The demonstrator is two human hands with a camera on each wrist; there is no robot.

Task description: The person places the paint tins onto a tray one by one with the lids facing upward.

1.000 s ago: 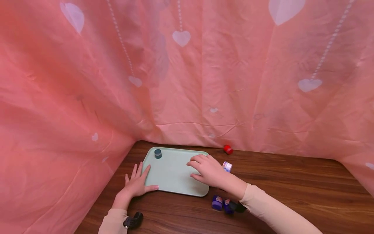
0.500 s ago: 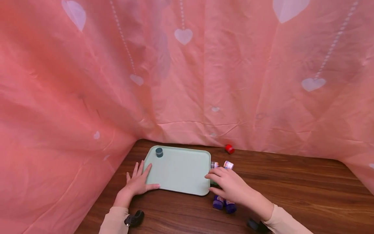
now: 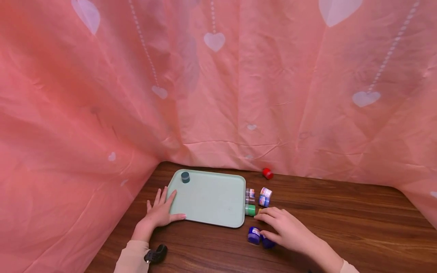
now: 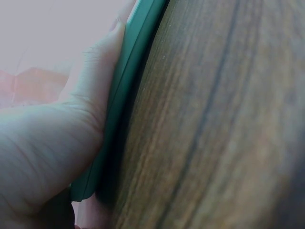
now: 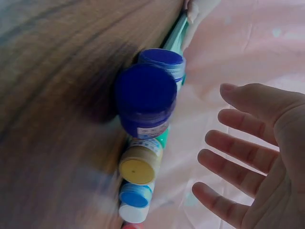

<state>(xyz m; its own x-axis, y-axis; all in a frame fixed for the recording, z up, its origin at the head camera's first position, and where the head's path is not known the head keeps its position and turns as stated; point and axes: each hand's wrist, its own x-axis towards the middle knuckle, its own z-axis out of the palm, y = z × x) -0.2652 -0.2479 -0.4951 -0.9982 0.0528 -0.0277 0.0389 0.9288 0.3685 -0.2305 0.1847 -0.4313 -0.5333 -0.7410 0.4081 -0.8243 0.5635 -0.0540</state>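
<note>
A pale green tray [image 3: 211, 199] lies on the wooden table, with one dark teal paint jar [image 3: 185, 177] at its far left corner. My left hand [image 3: 159, 213] rests on the tray's near left corner, fingers spread. In the left wrist view its thumb [image 4: 90, 76] lies along the rim. Over the small paint jars to the right of the tray hovers my right hand [image 3: 285, 229], fingers loosely extended and holding nothing. Nearest to it are a dark blue paint jar [image 5: 145, 98], its neighbour, a purple-blue jar [image 3: 254, 235], and a yellow jar [image 5: 137, 169].
Beside the tray's right edge lie a green jar [image 3: 250, 210] and two small jars [image 3: 250, 193]. Further right are a white jar [image 3: 266, 192] and a blue jar [image 3: 264, 201]. A red jar [image 3: 268, 173] lies near the pink curtain [image 3: 218, 94] behind the table.
My right hand has moved from over the tray's right side rightward and nearer, to above the jars, uncovering the green jar and those beside it. The left hand stays at the tray corner.
</note>
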